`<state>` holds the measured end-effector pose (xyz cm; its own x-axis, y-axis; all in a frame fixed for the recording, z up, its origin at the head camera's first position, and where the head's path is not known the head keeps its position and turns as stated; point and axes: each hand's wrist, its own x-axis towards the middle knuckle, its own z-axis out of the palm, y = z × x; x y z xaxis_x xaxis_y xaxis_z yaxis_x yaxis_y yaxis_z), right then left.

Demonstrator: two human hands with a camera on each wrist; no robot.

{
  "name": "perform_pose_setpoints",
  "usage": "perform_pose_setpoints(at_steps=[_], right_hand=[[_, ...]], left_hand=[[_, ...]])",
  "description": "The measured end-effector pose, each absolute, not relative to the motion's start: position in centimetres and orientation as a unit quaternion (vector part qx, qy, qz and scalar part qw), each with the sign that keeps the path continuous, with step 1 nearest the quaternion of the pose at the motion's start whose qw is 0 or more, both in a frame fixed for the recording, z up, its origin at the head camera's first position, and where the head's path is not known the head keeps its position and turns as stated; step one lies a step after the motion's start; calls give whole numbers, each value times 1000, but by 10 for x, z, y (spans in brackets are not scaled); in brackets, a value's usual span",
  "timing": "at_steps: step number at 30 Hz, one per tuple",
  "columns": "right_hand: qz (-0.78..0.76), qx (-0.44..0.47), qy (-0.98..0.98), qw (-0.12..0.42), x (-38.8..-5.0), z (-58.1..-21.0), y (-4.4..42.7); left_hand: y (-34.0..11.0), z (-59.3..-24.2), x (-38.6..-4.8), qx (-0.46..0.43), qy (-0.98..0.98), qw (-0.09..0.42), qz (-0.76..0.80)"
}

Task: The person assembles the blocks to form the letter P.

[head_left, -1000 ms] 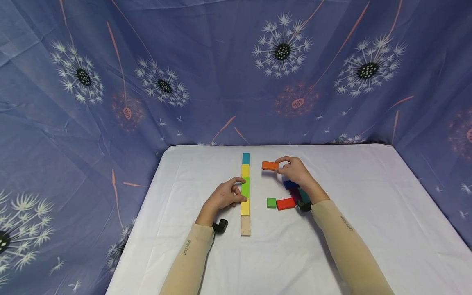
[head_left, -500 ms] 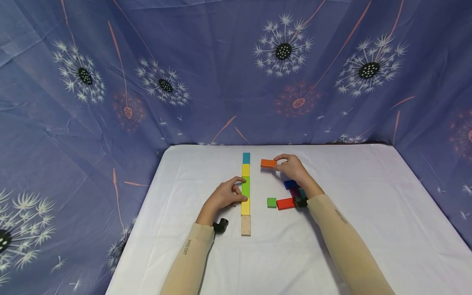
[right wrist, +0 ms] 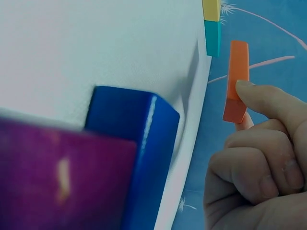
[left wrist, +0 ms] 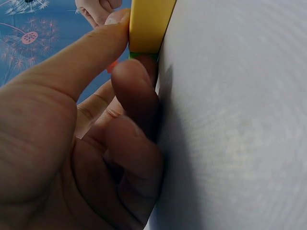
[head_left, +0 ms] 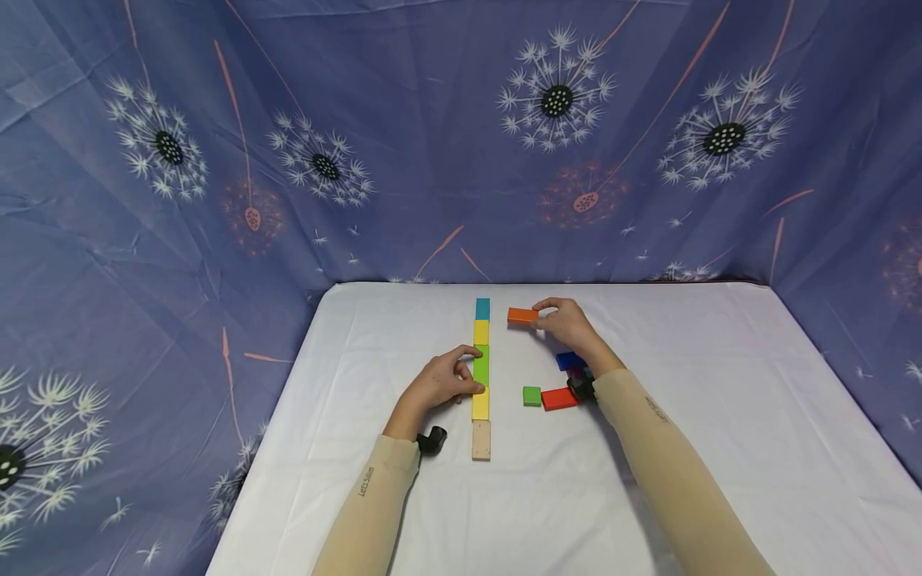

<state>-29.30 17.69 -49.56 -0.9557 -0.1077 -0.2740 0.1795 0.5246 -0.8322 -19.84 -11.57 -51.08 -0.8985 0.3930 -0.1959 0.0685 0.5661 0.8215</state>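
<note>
1. Orange block (head_left: 522, 316) and the right hand (head_left: 569, 322) have shifted a little farther from the body and leftward, nearer the row; the left hand (head_left: 441, 380) has kept its place.
2. Right thumb and forefinger pinch the orange block by its right end, other fingers curled into the palm. It looks raised off the cloth, beside the blue block (head_left: 483, 310) at the row's far end and apart from it.
3. Left thumb and forefinger are spread well apart along the row, one tip on the long yellow block (head_left: 480, 406), the other on the light green block (head_left: 481, 370); the remaining fingers curl loosely.
4. A short yellow block (head_left: 481, 332) and a bare wooden block (head_left: 481, 442) complete the straight line.
5. White cloth (head_left: 720, 360), lightly creased, covers the table; a blue-violet curtain (head_left: 432, 96) printed with white and pink dandelions hangs behind and around it.
6. "LetsSlim" reads on the left sleeve (head_left: 370, 488); lettering on the right sleeve (head_left: 670, 464) is too blurred to read surely.
7. A black wrist device (head_left: 581, 386) hides part of the right-hand cluster: dark blue block (head_left: 569, 362), red block (head_left: 559, 399), small green block (head_left: 531, 396). The purple block (right wrist: 62, 177) is cut off in the right wrist view.
</note>
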Motion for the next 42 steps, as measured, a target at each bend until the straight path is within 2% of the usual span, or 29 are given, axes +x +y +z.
perform_pose_setpoints(at_steps=[42], right_hand=[[-455,33,876,156,-335,-494,150]], left_hand=[[-116,-512,-198,129,865,183,448]])
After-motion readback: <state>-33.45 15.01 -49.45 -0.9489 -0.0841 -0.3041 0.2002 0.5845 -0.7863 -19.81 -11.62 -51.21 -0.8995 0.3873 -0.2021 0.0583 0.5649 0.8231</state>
